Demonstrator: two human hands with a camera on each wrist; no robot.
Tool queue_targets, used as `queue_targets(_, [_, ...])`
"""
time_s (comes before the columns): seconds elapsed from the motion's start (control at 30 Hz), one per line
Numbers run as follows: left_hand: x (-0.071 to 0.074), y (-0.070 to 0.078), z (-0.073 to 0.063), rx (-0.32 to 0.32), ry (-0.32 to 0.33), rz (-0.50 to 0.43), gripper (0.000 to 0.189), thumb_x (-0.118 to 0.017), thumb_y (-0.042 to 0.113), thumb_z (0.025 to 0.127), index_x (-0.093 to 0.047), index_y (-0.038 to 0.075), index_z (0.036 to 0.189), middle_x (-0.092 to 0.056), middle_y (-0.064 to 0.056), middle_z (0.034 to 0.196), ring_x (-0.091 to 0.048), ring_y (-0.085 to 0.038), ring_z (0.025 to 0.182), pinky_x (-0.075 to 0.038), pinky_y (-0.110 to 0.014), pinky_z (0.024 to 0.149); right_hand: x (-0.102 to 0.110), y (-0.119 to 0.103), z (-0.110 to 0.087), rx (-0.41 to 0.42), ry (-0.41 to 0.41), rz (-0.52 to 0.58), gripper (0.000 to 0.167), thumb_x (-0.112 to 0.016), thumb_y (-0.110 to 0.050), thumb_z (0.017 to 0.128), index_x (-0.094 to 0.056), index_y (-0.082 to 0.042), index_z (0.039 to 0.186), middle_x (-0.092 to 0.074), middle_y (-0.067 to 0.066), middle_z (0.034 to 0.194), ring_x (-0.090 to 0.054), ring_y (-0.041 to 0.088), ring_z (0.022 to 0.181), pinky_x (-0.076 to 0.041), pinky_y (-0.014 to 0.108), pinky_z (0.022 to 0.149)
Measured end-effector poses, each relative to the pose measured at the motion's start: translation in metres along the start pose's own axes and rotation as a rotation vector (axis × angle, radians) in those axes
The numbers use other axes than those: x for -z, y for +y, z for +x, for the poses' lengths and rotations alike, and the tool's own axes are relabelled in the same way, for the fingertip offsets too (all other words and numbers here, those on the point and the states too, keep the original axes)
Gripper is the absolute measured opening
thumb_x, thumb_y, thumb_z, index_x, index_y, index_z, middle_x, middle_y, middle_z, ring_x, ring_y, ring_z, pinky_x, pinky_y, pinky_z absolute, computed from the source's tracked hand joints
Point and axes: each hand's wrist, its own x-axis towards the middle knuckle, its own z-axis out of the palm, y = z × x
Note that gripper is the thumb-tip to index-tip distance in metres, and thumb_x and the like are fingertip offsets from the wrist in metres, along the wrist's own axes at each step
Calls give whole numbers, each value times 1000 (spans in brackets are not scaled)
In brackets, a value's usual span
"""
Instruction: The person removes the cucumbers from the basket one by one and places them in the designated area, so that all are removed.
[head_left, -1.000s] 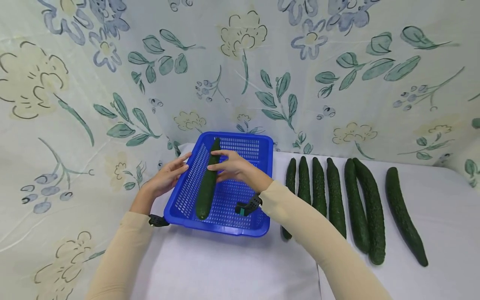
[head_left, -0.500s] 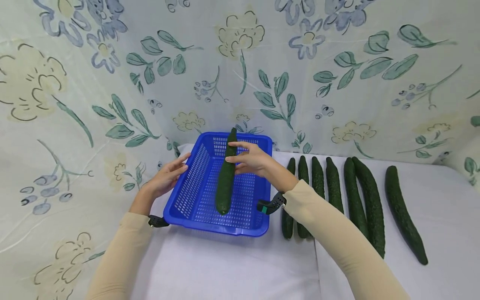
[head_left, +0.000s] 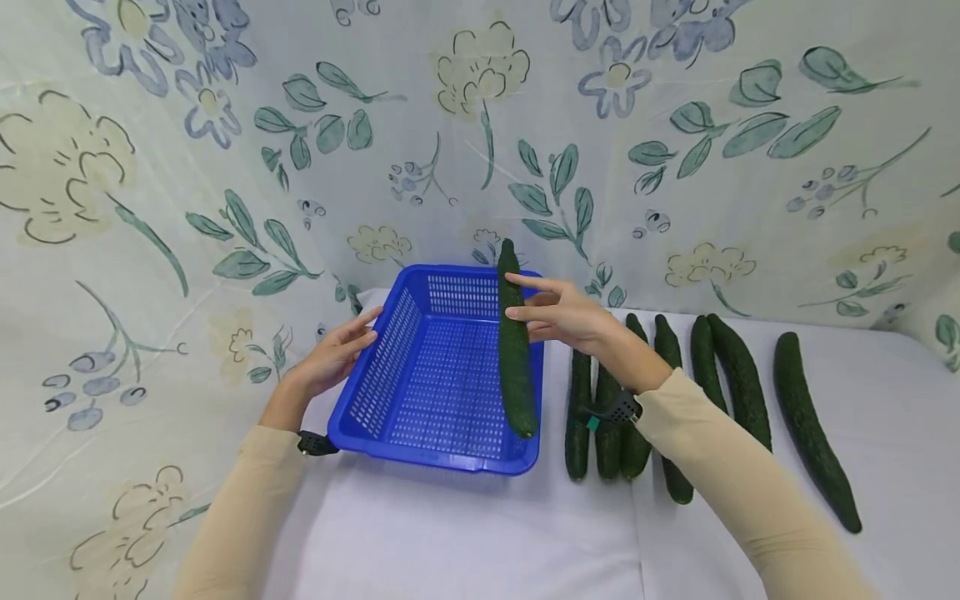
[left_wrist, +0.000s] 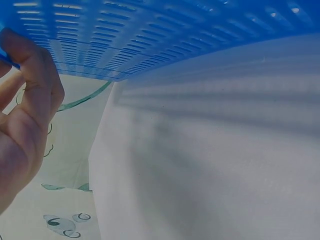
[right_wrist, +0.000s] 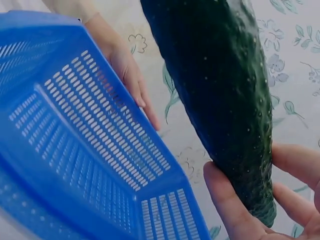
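A long dark green cucumber (head_left: 515,367) is held by my right hand (head_left: 558,312), thumb and fingers on opposite sides near its far end. In the head view it overlaps the right side of the blue plastic basket (head_left: 412,461), whose bottom shows bare. The right wrist view shows the cucumber (right_wrist: 220,85) large, with thumb and fingertips on its narrow end. My left hand (head_left: 330,358) rests against the basket's left wall, fingertips right at the rim. In the left wrist view, that hand (left_wrist: 30,100) has its fingers bent against the outside of the slotted wall.
Several more cucumbers lie lengthwise to the right of the basket, partly hidden under my right forearm. One cucumber (head_left: 813,429) lies apart at the far right. A white cloth (head_left: 465,533) covers the table. Flower-patterned fabric (head_left: 480,125) hangs behind and at the left.
My right hand has carried the cucumber from inside the basket's left part rightward and up to its right side. The left hand and the basket have stayed in place.
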Motion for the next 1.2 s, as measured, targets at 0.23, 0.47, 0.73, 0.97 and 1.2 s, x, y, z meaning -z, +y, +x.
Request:
queue_targets(0.23, [1,-1,0,12,4,3,56,-45,19,108,-23,16,160,-51,-13,115,-55,-8,69,-42,-18,52,28,9,-15,33,19,-88,68,-70,-14,95,-38,-22,155,-44,16,113,-57,26,93,-55,40,82])
queue_targets(0.47, [0,-1,2,2,-6,7,56,-44,19,108,-24,17,160,-52,-12,115,-52,-7,63,-37,-18,48,56,18,-31,51,45,-200,71,-73,-17,93,-38,-20,155,-45,21,122,-56,28,101,-54,37,79])
queue_targets(0.73, [1,0,1,12,8,12,57,-45,20,108,-23,17,160,-51,-14,117,-57,-9,73,-45,-18,55,78,26,-46,53,72,-270,71,-74,-21,93,-38,-19,155,-39,20,132,-56,25,100,-55,39,80])
queue_targets(0.97, [0,2,-1,19,17,21,56,-47,21,108,-25,19,160,-50,-14,117,-57,-10,73,-44,-18,54,91,34,-57,67,69,-282,71,-72,-19,94,-36,-17,156,-39,18,126,-56,24,102,-54,36,78])
queue_targets(1.2, [0,2,0,23,5,7,56,-45,19,108,-24,18,160,-49,-15,118,-60,-11,77,-50,-20,61,107,45,-68,43,105,-320,72,-72,-22,94,-36,-18,156,-38,18,129,-55,24,105,-55,36,81])
